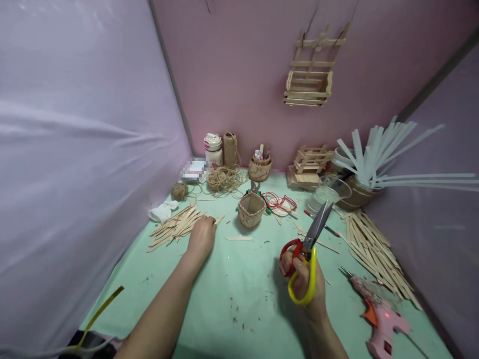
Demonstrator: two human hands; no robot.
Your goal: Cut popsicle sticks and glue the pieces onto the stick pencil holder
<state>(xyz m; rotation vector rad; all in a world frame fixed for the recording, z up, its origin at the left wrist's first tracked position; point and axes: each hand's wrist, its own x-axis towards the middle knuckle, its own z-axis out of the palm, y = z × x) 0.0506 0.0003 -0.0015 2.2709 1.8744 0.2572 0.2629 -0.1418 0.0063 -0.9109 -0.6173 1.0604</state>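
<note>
My right hand (305,279) holds a pair of scissors (316,228) with one red and one yellow handle, blades pointing up and away, nearly closed. My left hand (203,233) rests at the right edge of a pile of thin wooden sticks (175,228), fingers closed around a short stick (220,219) whose end pokes out. Between and beyond my hands stands a small open basket (251,210) with a braided rim. A single flat stick (239,238) lies on the green table (224,294) in front of it.
A pink glue gun (383,319) with a lit red light lies at right, below more sticks (374,249). Behind are twine (226,179), a bottle (213,149), a pen holder (260,168), red cord (279,203), a glass bowl (324,197) and white glue sticks (370,154).
</note>
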